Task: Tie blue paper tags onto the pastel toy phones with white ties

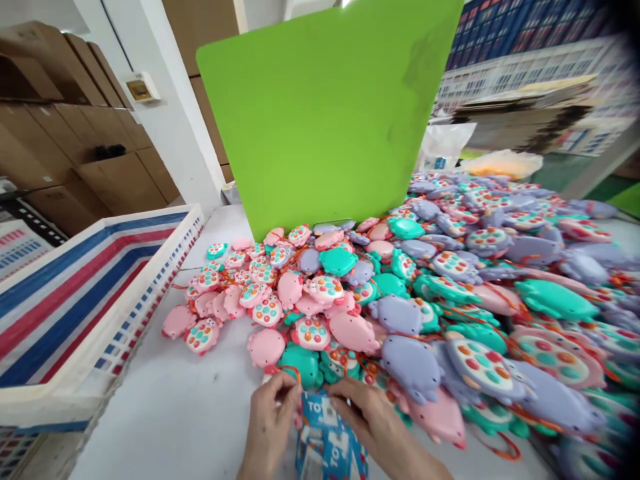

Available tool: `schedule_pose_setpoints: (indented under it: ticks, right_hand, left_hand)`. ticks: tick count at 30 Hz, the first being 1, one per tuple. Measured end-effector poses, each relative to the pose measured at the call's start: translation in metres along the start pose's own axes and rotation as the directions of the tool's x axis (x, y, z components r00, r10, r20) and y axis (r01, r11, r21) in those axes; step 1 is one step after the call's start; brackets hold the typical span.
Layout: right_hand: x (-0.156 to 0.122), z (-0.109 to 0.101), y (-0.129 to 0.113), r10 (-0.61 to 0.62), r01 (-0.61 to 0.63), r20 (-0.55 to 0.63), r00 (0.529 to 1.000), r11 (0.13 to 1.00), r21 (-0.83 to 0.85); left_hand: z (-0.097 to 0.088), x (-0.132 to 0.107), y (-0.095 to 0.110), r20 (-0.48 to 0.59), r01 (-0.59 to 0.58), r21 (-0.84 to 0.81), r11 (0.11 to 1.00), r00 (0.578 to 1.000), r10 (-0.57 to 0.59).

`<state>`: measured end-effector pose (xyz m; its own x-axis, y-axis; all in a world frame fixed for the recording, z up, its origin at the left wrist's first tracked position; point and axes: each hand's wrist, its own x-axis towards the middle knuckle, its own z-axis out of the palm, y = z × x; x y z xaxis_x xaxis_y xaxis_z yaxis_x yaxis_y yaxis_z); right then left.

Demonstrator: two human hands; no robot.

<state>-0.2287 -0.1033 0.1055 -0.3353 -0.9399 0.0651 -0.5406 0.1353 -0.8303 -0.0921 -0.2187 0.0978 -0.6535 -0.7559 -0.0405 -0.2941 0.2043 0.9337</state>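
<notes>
My left hand [271,417] and my right hand [370,417] meet at the near edge of the table over a blue printed packet [327,443] with white letters. Both hands pinch its top edge, fingers curled closed. An orange cord [293,373] loops by my left fingers. Just beyond the hands begins a big heap of small plastic animal-shaped toys [400,313] in pink, teal and lilac, many with coloured dot buttons and orange cords.
A bright green board [325,113] stands upright behind the heap. A white crate [125,320] lined with red, white and blue striped sheet sits at the left. Brown cartons [75,153] are stacked at the back left. Grey tabletop [180,407] shows by my left hand.
</notes>
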Motion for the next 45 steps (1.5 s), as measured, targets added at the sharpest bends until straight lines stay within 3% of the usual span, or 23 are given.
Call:
schedule_pose_setpoints:
  ticks: [5,8,14,17,20,25,31,35,40,45]
  right_hand:
    - [-0.004,-0.007,-0.002,0.056,-0.058,0.031,0.998,0.997,0.044]
    - [0.003,-0.006,-0.01,0.021,-0.024,0.039,0.999,0.997,0.07]
    - [0.012,0.005,-0.016,0.005,-0.006,0.008,1.0,0.996,0.088]
    - [0.011,0.009,-0.014,0.023,-0.01,-0.065,0.998,0.981,0.194]
    - [0.012,0.01,-0.015,0.031,-0.011,-0.084,0.996,0.974,0.225]
    - [0.015,0.003,-0.013,0.016,-0.016,0.003,1.0,0.989,0.146]
    - [0.009,-0.009,-0.001,0.026,-0.027,0.149,0.988,1.0,0.006]
    - [0.005,-0.01,-0.001,0.094,-0.096,0.107,0.99,0.995,0.009]
    - [0.008,0.001,0.001,0.13,-0.126,0.001,0.992,0.962,0.243]
    - [0.015,0.018,0.004,0.19,-0.114,-0.073,0.979,0.808,0.578]
  left_hand:
    - [0.01,-0.01,0.015,0.003,-0.133,0.279,0.951,0.991,0.137]
    - [0.012,-0.013,0.024,0.08,-0.215,0.324,0.921,0.977,0.2]
    - [0.001,-0.008,0.033,0.069,-0.018,0.038,0.999,0.997,0.016]
    - [0.007,-0.005,0.03,0.211,0.126,-0.2,0.972,0.974,-0.083]
    - [0.023,-0.004,0.022,0.312,0.231,-0.329,0.915,0.942,-0.126]
    - [0.038,-0.004,0.01,0.315,0.206,-0.323,0.924,0.944,-0.101]
    - [0.028,-0.003,0.007,0.226,0.205,-0.246,0.947,0.963,-0.15]
    - [0.026,-0.004,0.011,0.224,0.21,-0.235,0.949,0.962,-0.157]
    - [0.03,-0.007,0.011,0.238,0.167,-0.241,0.956,0.965,-0.108]
    - [0.033,-0.009,0.007,0.266,0.143,-0.247,0.958,0.961,-0.075]
